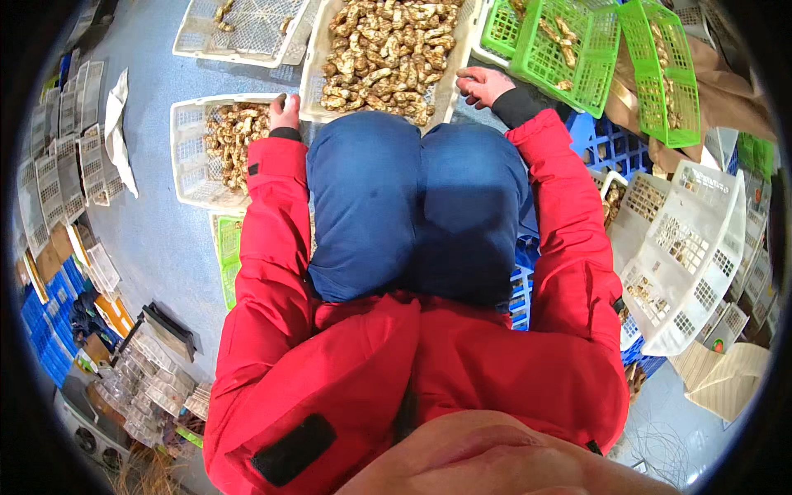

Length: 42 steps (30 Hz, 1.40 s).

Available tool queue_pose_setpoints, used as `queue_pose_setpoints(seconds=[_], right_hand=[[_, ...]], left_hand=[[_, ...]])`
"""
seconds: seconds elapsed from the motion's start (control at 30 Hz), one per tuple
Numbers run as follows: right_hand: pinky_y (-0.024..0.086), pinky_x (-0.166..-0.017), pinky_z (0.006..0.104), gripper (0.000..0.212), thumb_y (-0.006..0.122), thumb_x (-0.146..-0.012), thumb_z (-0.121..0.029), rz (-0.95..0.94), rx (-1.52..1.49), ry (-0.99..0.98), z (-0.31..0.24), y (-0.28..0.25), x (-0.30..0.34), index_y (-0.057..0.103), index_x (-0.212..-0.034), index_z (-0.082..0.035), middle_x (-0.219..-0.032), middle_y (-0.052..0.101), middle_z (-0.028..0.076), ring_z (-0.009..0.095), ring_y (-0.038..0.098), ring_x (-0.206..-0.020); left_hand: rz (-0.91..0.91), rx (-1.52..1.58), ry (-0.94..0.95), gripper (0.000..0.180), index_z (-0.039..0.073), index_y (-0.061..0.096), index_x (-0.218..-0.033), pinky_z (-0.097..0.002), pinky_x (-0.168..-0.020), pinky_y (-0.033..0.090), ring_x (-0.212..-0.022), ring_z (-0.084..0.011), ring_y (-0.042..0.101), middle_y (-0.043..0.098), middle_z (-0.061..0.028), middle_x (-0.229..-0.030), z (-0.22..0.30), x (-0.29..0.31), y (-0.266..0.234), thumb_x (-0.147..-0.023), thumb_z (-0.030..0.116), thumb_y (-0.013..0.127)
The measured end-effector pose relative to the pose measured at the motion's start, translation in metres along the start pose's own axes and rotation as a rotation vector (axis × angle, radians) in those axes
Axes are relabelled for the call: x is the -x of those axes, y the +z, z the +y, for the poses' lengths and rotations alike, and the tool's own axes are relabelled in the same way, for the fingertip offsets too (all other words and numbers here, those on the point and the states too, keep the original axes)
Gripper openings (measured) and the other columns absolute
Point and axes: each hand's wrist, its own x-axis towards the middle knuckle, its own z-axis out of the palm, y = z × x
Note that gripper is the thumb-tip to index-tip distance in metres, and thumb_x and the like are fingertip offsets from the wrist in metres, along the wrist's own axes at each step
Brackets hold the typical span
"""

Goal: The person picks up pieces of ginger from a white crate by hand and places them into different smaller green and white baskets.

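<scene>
Brown-and-white stubby mushrooms [388, 54] are heaped in a large white basket [312, 82] in front of my knees. My left hand [283, 114] is at the right side of a smaller white basket [188, 177], close to more mushrooms [227, 140]. Two of its fingertips show apart, with nothing visible between them; the rest of the hand is hard to make out. Beside the large basket's right rim is my right hand [485, 87], its fingers loosely bent and apart, with no item visible in them.
Another white basket [256, 33] with a few mushrooms lies at the far left. Green baskets [606, 58] holding a few mushrooms stand at the far right, above a blue crate [615, 148]. White baskets [693, 223] lean at the right. Stacked baskets [70, 148] line the left side.
</scene>
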Motion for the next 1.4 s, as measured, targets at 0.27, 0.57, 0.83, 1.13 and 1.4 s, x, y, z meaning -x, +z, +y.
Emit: queue_pose_setpoints(seconds=[0.27, 0.57, 0.83, 1.13, 1.4], right_hand=[[0.046, -0.045, 0.0287, 0.02, 0.065, -0.078, -0.022, 0.502, -0.359, 0.278, 0.081, 0.022, -0.059, 0.061, -0.088, -0.005, -0.066, 0.059, 0.004, 0.013, 0.055, -0.049], [0.047, -0.046, 0.0286, 0.025, 0.062, -0.081, -0.024, 0.406, -0.631, 0.316, 0.088, 0.035, -0.057, 0.06, -0.096, -0.004, -0.066, 0.055, 0.003, 0.013, 0.051, -0.051], [0.044, -0.045, 0.0286, 0.037, 0.061, -0.081, -0.03, 0.282, -0.219, 0.22, 0.109, 0.013, -0.061, 0.059, -0.106, -0.003, -0.07, 0.059, 0.003, 0.013, 0.051, -0.05], [0.047, -0.052, 0.0302, 0.021, 0.058, -0.075, -0.014, 0.47, -0.158, -0.048, 0.02, -0.049, -0.006, 0.066, -0.094, -0.009, -0.069, 0.06, 0.006, 0.015, 0.055, -0.057], [0.046, -0.081, 0.04, 0.037, 0.036, -0.091, -0.021, -0.238, -0.558, -0.455, -0.039, -0.152, -0.012, 0.045, -0.119, 0.001, -0.119, 0.05, 0.021, 0.034, 0.054, -0.102]], left_hand=[[-0.107, -0.249, -0.045, 0.061, -0.002, 0.05, -0.118, -0.0365, -0.093, 0.039, -0.106, -0.0318, 0.052, 0.055, -0.0208, -0.112, -0.054, 0.017, 0.04, -0.073, 0.035, 0.067], [-0.084, 0.115, -0.321, 0.064, 0.013, 0.038, -0.131, -0.0302, -0.059, 0.046, -0.089, -0.0172, 0.054, 0.053, -0.0054, -0.112, -0.041, 0.01, 0.035, -0.076, 0.032, 0.068], [-0.241, 0.21, -0.154, 0.044, 0.006, 0.05, -0.115, -0.0307, -0.066, 0.047, -0.081, -0.0178, 0.056, 0.058, -0.0083, -0.098, -0.055, -0.014, 0.028, -0.078, 0.025, 0.065], [-0.344, 0.349, -0.427, 0.028, 0.01, 0.056, -0.107, -0.0335, -0.07, 0.05, -0.082, -0.0175, 0.059, 0.06, -0.0046, -0.091, -0.067, 0.011, 0.026, -0.085, 0.027, 0.055], [-0.494, 0.406, -0.427, 0.026, 0.013, 0.055, -0.109, -0.0293, -0.067, 0.05, -0.08, -0.0118, 0.056, 0.057, 0.0001, -0.09, -0.048, 0.15, -0.032, -0.087, 0.026, 0.053]])
